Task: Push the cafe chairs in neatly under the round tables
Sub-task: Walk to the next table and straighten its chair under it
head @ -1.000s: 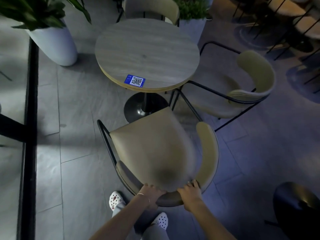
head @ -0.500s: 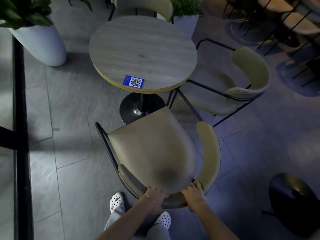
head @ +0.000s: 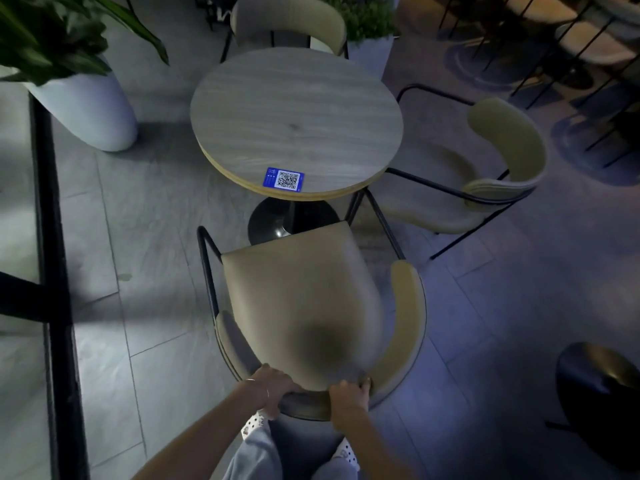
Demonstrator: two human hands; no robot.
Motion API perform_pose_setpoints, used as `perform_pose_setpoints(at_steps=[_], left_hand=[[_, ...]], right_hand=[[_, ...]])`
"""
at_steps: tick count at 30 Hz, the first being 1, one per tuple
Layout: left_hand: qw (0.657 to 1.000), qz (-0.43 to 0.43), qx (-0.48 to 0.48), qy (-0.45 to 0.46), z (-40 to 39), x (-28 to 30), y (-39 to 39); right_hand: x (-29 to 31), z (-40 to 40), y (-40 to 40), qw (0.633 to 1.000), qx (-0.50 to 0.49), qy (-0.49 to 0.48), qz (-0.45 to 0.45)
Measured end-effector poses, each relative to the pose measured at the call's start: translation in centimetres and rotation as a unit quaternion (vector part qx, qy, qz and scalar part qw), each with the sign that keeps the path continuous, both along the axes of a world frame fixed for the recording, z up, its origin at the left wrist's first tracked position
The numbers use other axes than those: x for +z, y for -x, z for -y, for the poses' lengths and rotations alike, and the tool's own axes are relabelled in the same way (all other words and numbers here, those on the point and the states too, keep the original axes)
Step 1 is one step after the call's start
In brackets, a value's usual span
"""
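A beige padded chair [head: 298,289] with a black metal frame stands right in front of me, its seat front close to the black pedestal base of the round wooden table [head: 294,116]. My left hand [head: 272,388] and my right hand [head: 348,396] both grip the top of its curved backrest, side by side. A second beige chair [head: 498,157] sits angled at the table's right, its seat partly under the top. At the far side stands a third chair [head: 289,24], pushed in.
A blue QR sticker [head: 284,179] lies on the table's near edge. A white planter [head: 86,105] with leaves stands at the left, another planter [head: 369,53] behind the table. A black rail [head: 52,237] runs down the left. A dark round stool [head: 602,393] is at the lower right.
The chair in my hands has slid forward towards the table's pedestal. My body has stepped closer behind it; both hands keep the same hold on the backrest.
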State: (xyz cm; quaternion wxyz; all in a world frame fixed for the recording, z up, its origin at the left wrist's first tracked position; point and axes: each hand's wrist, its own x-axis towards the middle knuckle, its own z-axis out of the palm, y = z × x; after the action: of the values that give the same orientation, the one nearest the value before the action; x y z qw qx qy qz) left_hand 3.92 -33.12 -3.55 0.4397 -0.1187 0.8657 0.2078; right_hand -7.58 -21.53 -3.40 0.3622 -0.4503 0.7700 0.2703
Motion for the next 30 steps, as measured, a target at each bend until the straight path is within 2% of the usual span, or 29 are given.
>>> perform_pose_setpoints(at_steps=[6, 15, 30], left_hand=[[0.999, 0.009, -0.036, 0.015, 4.8, 0.1, -2.8], [0.998, 0.026, -0.06, 0.02, 11.0, 0.3, -5.1], [0.996, 0.025, -0.075, 0.032, 17.7, -0.5, -6.8]], right_hand=[[0.5, 4.1, -3.8, 0.998, -0.058, 0.011, 0.022], [-0.2, 9.2, -7.5, 0.995, -0.093, 0.026, 0.022], [-1.3, 15.3, -10.2, 0.994, -0.104, 0.001, 0.039]])
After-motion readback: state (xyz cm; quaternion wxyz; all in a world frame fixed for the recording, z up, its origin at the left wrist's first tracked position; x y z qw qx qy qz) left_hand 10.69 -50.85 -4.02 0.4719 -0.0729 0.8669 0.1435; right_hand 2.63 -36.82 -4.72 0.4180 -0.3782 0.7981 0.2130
